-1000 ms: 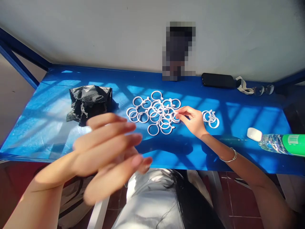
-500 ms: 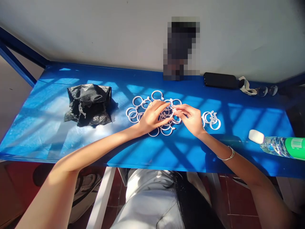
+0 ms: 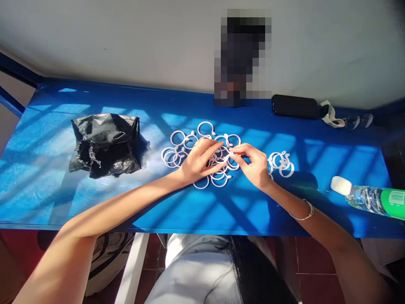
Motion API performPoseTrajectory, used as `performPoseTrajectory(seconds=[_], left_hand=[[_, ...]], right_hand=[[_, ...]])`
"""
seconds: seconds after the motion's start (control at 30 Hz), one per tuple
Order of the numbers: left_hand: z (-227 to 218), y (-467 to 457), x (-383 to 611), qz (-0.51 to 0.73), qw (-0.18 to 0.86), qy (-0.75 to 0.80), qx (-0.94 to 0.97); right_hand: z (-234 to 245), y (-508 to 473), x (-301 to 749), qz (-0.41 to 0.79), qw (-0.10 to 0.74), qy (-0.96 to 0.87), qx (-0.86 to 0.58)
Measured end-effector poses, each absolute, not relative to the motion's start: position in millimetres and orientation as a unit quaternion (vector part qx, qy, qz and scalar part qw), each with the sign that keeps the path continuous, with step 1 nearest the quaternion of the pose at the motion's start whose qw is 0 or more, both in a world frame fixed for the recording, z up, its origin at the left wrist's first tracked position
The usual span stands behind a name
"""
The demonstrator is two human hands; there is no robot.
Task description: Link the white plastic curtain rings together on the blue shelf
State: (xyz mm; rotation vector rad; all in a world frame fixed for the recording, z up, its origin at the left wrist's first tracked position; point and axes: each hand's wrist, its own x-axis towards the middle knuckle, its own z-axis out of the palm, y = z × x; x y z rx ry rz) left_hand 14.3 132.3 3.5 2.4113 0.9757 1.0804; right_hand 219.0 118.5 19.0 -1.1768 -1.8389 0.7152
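Note:
Several white curtain rings [image 3: 201, 187], each with a small knob-like eyelet, lie in a loose pile on the blue table [image 3: 196, 211]. Over the pile, my left hand [image 3: 200, 159] curves its thumb and fingers round one white ring [image 3: 225, 148]. From the other side my right hand [image 3: 253, 164] pinches that ring near its eyelet between thumb and fingertips. My fingers partly hide the eyelet, so I cannot tell whether it is joined. A smaller group of rings [image 3: 286, 169] rests just right of my right hand.
A crumpled black plastic bag [image 3: 107, 131] stands open at the left. Along the back right lie a black phone-like case [image 3: 295, 106], a pale strap [image 3: 330, 116] and glasses [image 3: 352, 122]. A bottle [image 3: 367, 198] with a green label lies at the right edge. A pixelated patch covers part of the back.
The view has shifted slightly, so the bag and pile appear further left and lower. Both hands keep their hold on the ring, with only small finger movement.

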Motion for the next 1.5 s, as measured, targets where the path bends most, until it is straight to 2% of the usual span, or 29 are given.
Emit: performPoseTrajectory(seconds=[0.2, 0.6, 1.07, 1.3, 1.5], left_hand=[[3.2, 131.7, 11.6, 0.364, 0.180, 0.363, 0.839], [3.2, 130.3, 10.1, 0.351, 0.193, 0.352, 0.846], [8.5, 130.3, 11.5, 0.376, 0.136, 0.305, 0.864], [7.8, 130.4, 10.5, 0.375, 0.150, 0.298, 0.865], [6.4, 129.7, 9.6, 0.339, 0.168, 0.319, 0.869]], right_hand=[[20.4, 117.4, 220.0, 0.301, 0.384, -0.727, -0.483], [19.7, 116.3, 222.2, 0.330, 0.386, -0.730, -0.457], [19.2, 117.0, 221.8, 0.333, 0.408, -0.734, -0.428], [17.5, 117.0, 222.4, 0.327, 0.415, -0.740, -0.417], [18.9, 116.0, 222.7, 0.329, 0.382, -0.738, -0.449]])
